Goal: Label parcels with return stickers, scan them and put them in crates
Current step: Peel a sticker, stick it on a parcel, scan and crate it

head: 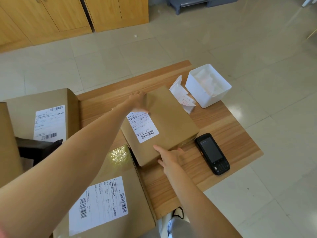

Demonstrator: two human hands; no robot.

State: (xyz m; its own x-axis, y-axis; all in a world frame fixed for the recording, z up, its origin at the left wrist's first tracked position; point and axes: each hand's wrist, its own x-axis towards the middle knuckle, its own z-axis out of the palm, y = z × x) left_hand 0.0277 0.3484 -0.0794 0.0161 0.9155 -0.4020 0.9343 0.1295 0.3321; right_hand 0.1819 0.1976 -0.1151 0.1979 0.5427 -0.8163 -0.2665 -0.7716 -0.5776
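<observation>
Right now a brown cardboard parcel (164, 124) lies flat on the low wooden table (228, 133), and everything else can be placed from it. The left hand (138, 101) grips the parcel's far-left corner, fingers wrapped over the edge, while the right hand (169, 158) presses against its near side, thumb lying on the top face and fingers spread along the side wall. A white shipping label (143, 127) with a barcode is stuck on the parcel's top, toward its left half, partly covered by the left wrist. Just right of the parcel's near corner a black handheld scanner (212, 153) lies face up on the table. Beyond the parcel's far-right edge sits a loose pile of white sticker sheets (182, 95), and just past those a white plastic bin (208, 85) holding crumpled white paper. Left of the parcel stand two larger cardboard boxes, each with its own label: a far labelled box (42, 114) and a near labelled box (109, 200) that touches the parcel's near-left corner.
</observation>
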